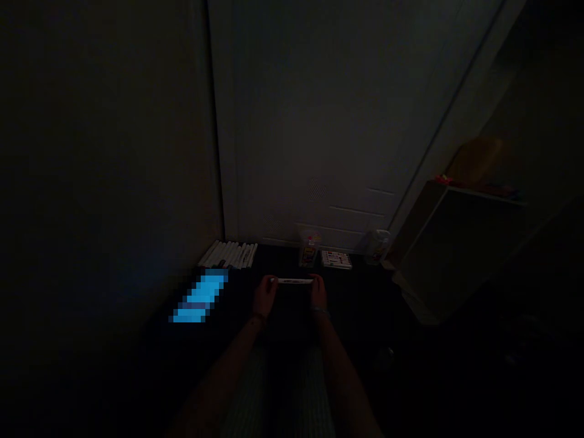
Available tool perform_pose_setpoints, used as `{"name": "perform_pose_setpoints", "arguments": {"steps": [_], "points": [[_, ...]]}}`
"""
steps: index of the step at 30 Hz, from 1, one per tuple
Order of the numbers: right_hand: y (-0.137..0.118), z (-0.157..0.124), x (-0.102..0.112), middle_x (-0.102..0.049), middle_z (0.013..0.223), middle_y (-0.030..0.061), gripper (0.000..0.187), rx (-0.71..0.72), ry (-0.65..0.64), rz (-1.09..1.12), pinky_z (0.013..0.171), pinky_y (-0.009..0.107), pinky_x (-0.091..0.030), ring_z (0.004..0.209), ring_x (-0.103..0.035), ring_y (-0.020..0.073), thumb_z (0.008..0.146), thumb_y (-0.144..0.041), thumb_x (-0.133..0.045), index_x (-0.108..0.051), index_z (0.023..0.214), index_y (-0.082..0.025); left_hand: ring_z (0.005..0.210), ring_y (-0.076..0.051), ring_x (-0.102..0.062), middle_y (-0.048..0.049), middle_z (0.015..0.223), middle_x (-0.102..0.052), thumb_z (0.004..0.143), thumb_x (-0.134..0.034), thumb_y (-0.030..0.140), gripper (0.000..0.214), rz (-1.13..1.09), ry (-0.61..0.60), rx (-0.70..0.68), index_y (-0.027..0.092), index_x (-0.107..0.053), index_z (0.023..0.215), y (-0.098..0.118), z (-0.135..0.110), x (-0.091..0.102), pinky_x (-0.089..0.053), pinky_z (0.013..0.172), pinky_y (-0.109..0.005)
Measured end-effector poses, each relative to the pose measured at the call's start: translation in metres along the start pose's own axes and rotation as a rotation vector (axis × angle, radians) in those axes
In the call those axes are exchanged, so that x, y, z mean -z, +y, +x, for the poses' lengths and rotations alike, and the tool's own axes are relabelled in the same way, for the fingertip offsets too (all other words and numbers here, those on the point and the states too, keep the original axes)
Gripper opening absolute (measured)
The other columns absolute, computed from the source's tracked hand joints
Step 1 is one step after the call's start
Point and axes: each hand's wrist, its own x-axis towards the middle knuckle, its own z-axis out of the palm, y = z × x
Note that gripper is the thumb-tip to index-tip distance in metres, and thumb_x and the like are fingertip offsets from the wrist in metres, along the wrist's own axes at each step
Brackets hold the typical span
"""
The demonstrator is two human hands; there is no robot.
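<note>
Between my two hands a slim white marker [294, 281] is held level, with small dark print along its barrel. My left hand [265, 294] is closed on its left end. On the right end my right hand [318, 293] pinches it with bent fingers. Beyond my left hand, a row of white markers [230, 254] lies side by side at the back of the dark tabletop. A clear packet with a coloured label [309, 252] stands behind the held marker. Beside it is a flat stack with coloured marks [336, 260]. Dim light hides fine detail.
A glowing blue, pixelated screen [201, 298] lies to the left of my hands. A clear container [378, 246] stands at the back right by the pale wall panel [314, 121]. Farther right is a cabinet [460, 249] with a rounded brownish object [479, 159] on top.
</note>
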Motion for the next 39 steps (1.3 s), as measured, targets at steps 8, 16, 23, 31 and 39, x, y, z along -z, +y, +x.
{"name": "perform_pose_setpoints", "arguments": {"steps": [8, 16, 23, 31, 39], "points": [[0.004, 0.002, 0.002, -0.051, 0.062, -0.0025, 0.038, -0.072, 0.046, 0.107, 0.053, 0.020, -0.038, 0.054, -0.047, 0.0104, 0.082, -0.043, -0.032, -0.056, 0.098, -0.018, 0.065, -0.014, -0.056, 0.0007, 0.070, -0.061, 0.079, -0.036, 0.044, 0.032, 0.099, -0.030, -0.025, 0.021, -0.054, 0.092, -0.004, 0.001, 0.000, -0.041, 0.062, -0.024], [0.002, -0.002, 0.001, -0.062, 0.092, 0.0039, 0.033, -0.025, 0.081, 0.118, 0.072, 0.025, -0.043, 0.085, -0.056, 0.0154, 0.075, -0.044, -0.046, -0.057, 0.093, -0.018, 0.063, -0.014, -0.057, 0.0003, 0.071, -0.064, 0.080, -0.033, 0.040, 0.031, 0.096, -0.049, -0.026, 0.022, -0.056, 0.091, 0.007, 0.000, 0.000, -0.041, 0.061, -0.025], [0.013, 0.007, 0.009, -0.062, 0.075, 0.0024, 0.035, -0.148, 0.166, 0.261, 0.056, 0.024, -0.043, 0.064, -0.056, 0.0132, 0.072, -0.046, -0.049, -0.059, 0.090, -0.018, 0.065, -0.014, -0.057, 0.0013, 0.066, -0.061, 0.078, -0.038, 0.042, 0.031, -0.003, -0.025, -0.034, 0.021, -0.054, 0.092, 0.007, 0.000, 0.003, -0.042, 0.063, -0.025], [-0.062, 0.107, 0.061, -0.061, 0.077, 0.0020, 0.038, -0.057, 0.338, 0.361, 0.043, 0.018, -0.034, 0.047, -0.047, 0.0064, 0.071, -0.047, -0.046, -0.056, 0.094, -0.018, 0.059, -0.013, -0.054, 0.0023, 0.062, -0.057, 0.077, -0.039, 0.041, 0.029, -0.034, -0.036, -0.042, 0.021, -0.054, 0.092, -0.002, 0.003, 0.001, -0.041, 0.059, -0.024], [-0.167, 0.167, 0.053, -0.061, 0.085, 0.0065, 0.038, 0.458, 0.126, -0.396, 0.061, 0.024, -0.039, 0.064, -0.051, 0.0115, 0.078, -0.044, -0.041, -0.057, 0.097, -0.015, 0.058, -0.012, -0.053, 0.0022, 0.063, -0.056, 0.076, -0.039, 0.038, 0.029, -0.050, -0.060, -0.025, 0.020, -0.054, 0.093, -0.002, 0.002, 0.002, -0.039, 0.056, -0.023]]}}
